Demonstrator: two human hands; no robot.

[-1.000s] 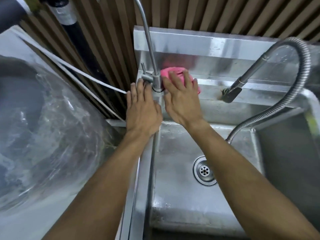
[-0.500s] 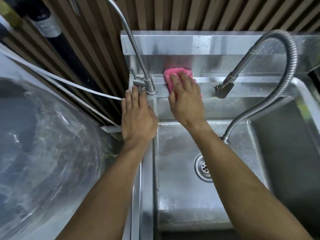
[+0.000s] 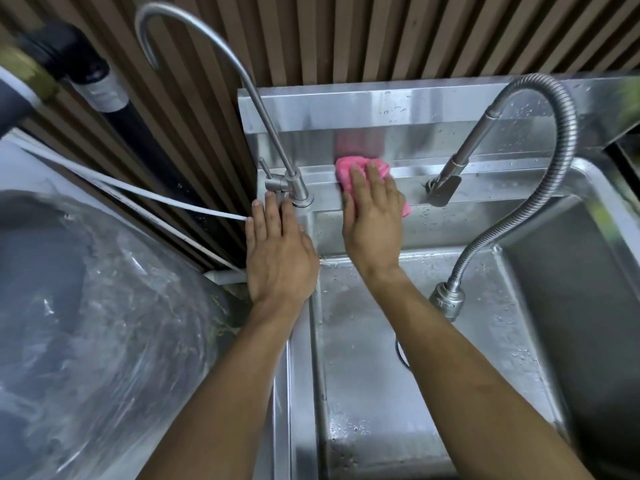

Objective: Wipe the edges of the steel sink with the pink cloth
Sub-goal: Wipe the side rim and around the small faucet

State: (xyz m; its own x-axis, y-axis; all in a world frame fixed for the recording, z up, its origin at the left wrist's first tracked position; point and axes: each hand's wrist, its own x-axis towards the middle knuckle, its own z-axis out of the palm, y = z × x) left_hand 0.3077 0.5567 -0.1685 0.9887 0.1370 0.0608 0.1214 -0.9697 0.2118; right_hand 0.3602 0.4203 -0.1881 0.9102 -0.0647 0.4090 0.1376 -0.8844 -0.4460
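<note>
Seen from above, at a steel sink [image 3: 450, 140] against a slatted wall: right hand [image 3: 372, 216] flat, fingers straight, pressing a pink cloth [image 3: 349, 166] onto the back ledge, just right of the slim curved tap [image 3: 273, 133]. Cloth bunched under the fingertips, touching the ledge where it meets the splashback, between the slim tap and the docked head of the spring hose tap [image 3: 445, 188]. Left hand [image 3: 278, 258] open, fingers straight, resting flat on the left rim beside the slim tap's base, holding nothing.

Judged from the cloth's place: wiping under way on the back edge, near its left end. Ledge further right of the slim tap, past the hose tap, beaded with water drops and seemingly not yet wiped. Left rim under the resting hand, right rim and near rim apparently still to do; impossible to tell from the steel alone which stretches are finished.

Left of the slim tap: white tubing [image 3: 166, 197] crossing the slats, a dark pipe [image 3: 114, 109] with a pale label band, a clear plastic sheet [image 3: 104, 323] over something dark.

No brand or writing readable anywhere; the band on the pipe too blurred to make out.
</note>
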